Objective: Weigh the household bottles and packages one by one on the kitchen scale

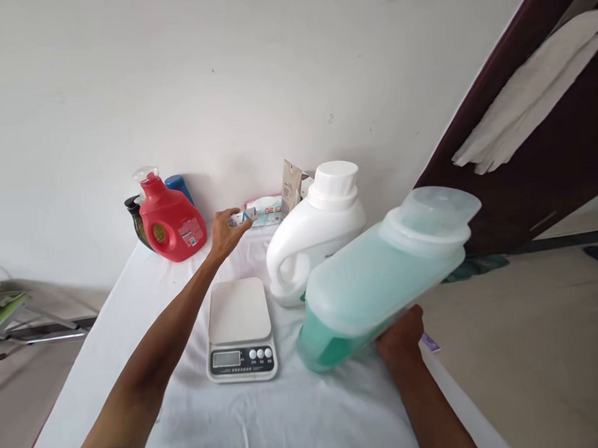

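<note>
My left hand (225, 232) reaches to the back of the table, its fingers closed around a small white box with blue markings (242, 217). My right hand (401, 333) is beside the big translucent bottle of green liquid (365, 280), which leans to the right in the view and hides part of that hand. Its fingers look curled, but what they hold, if anything, I cannot make out. Between my arms lies a white kitchen scale (239, 312) with a dark display panel and a bare platform. Behind the green bottle stands a white jug with a handle (314, 233).
A red jug (172, 219), a dark pump bottle (136, 214) and a blue-capped container (179, 185) stand back left. A wipes packet (269, 211) and beige tube (291, 188) are near the wall. Something purple (430, 342) shows at the right table edge. White cloth (268, 417) covers the table.
</note>
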The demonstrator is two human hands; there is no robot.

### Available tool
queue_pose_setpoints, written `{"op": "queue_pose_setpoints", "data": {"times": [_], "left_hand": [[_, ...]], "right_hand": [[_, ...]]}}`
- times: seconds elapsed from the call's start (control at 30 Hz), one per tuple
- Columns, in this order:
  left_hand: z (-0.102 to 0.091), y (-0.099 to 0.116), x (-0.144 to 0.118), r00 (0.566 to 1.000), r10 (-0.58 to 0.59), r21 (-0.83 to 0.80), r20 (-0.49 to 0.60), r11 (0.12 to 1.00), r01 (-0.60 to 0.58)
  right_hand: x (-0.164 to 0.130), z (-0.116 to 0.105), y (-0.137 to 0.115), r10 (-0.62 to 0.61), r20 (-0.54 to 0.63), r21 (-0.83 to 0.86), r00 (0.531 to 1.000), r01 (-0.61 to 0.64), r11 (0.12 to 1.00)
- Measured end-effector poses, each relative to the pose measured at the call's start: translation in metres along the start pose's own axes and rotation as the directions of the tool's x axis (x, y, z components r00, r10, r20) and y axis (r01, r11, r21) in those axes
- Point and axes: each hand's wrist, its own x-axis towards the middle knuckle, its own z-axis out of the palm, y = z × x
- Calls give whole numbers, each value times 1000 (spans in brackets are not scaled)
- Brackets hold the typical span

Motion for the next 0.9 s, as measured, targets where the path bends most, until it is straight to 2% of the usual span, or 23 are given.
{"op": "queue_pose_setpoints", "data": {"times": [0.1, 0.17, 0.23, 0.3, 0.4, 0.53, 0.67, 0.77, 0.83, 0.9], "left_hand": [[-49, -10, -68, 987, 150, -34, 56, 988, -148], [-71, -14, -112, 969, 233, -49, 88, 972, -229], [-83, -18, -150, 953, 284, -41, 105, 959, -281], [-86, -23, -176, 946, 298, -20, 125, 954, -298], [-79, -33, -197, 948, 280, 20, 151, 958, -287], [-74, -35, -205, 947, 269, 99, 175, 952, -289], [-88, -30, -214, 946, 268, 186, 183, 935, -301], [-108, -39, -226, 980, 193, 151, 41, 969, -197], [-121, -53, -233, 997, 21, 66, -72, 998, -16], [-131, -69, -237, 972, -204, -41, -118, 979, 201]], "right_hand": [[-3, 2, -4, 48, -13, 11, 999, -47, 999], [-6, 4, -9, 70, -22, 13, 997, -70, 997], [-10, 6, -14, 91, -29, 11, 995, -90, 996], [-15, 7, -19, 104, -33, 6, 994, -104, 995], [-22, 7, -26, 107, -32, 3, 994, -107, 994], [-27, 7, -32, 99, -23, 14, 995, -99, 995], [-27, 8, -31, 97, -23, 24, 995, -97, 995], [-24, 9, -27, 101, -34, 30, 994, -100, 995], [-21, 9, -24, 108, -32, 35, 994, -106, 994], [-20, 9, -21, 107, -23, 47, 994, -105, 993]]}}
